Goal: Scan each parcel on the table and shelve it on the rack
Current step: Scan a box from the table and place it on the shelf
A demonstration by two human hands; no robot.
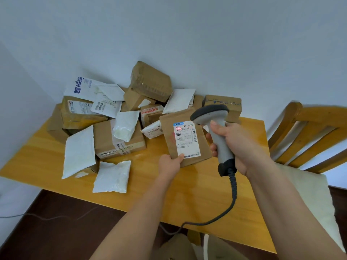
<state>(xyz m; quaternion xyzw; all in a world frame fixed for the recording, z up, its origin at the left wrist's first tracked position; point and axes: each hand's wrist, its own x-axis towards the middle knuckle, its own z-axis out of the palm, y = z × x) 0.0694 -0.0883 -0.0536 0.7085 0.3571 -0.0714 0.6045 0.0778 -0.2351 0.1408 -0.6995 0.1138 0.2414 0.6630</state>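
Looks like it's barely getting going: the left hand [170,163] is pinching a brown parcel [185,136] up over the table [187,188], the right hand [233,141] is gripping the scanner [216,128] aimed at its label [185,140], and the pile of parcels [112,119] is sitting unshelved, no rack in sight.

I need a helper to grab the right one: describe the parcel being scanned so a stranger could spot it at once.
Start at the wooden table with its pile of parcels. In front of the pile, the left hand holds a flat brown envelope up by its lower edge, beside the scanner in the right hand. It alone is lifted off the table, its white label facing the camera.
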